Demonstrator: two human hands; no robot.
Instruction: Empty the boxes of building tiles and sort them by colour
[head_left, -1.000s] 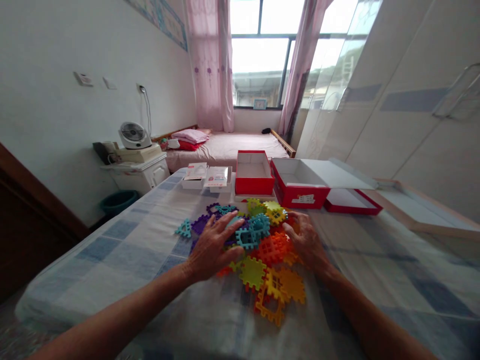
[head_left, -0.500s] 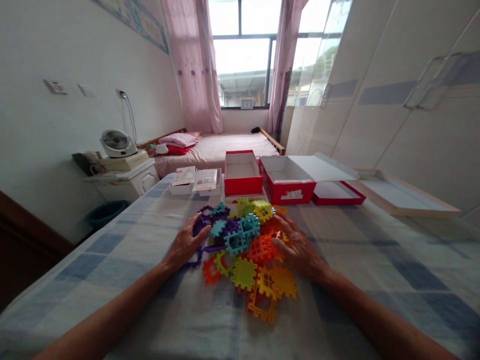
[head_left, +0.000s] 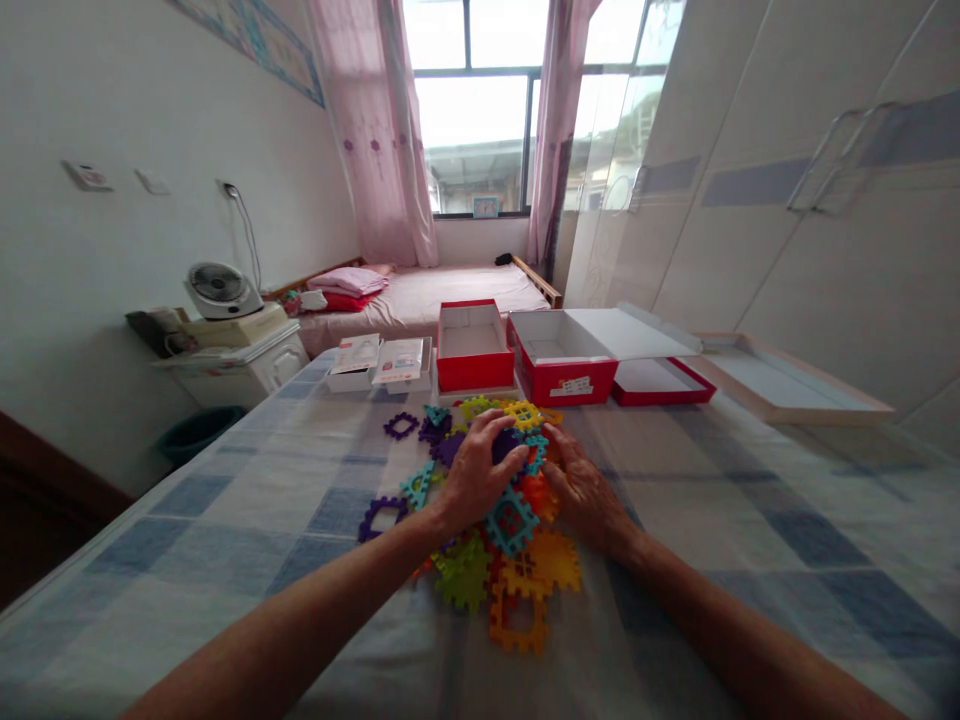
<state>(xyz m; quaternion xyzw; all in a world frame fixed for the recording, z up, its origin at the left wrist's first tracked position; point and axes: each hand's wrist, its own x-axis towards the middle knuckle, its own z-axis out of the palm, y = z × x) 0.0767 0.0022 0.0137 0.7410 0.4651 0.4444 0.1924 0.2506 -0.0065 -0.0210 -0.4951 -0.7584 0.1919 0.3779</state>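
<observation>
A heap of notched plastic building tiles in several colours lies on the checked bedspread before me. My left hand (head_left: 480,472) is over the middle of the heap, its fingers and thumb curved around a purple tile (head_left: 507,443); the palm hides part of that tile. On the heap's right side, my right hand (head_left: 589,492) rests with fingers apart against the orange-red tiles (head_left: 540,497). A teal tile (head_left: 513,521) lies just below my left hand. Nearer to me are a green tile (head_left: 463,572) and a yellow-orange frame tile (head_left: 519,622). Two purple frame tiles (head_left: 401,426) lie loose at the left.
Behind the heap stand an upended red box (head_left: 475,373), an open red box (head_left: 564,383) and a shallow red lid (head_left: 664,382). A larger pale lid (head_left: 801,386) lies farther right. Small white boxes (head_left: 405,362) with printed cards sit at the back left.
My left hand has moved right, from the heap's left edge to its middle. Purple and teal tiles have shifted, some left spread at the left. My right hand stays at the right side.
</observation>
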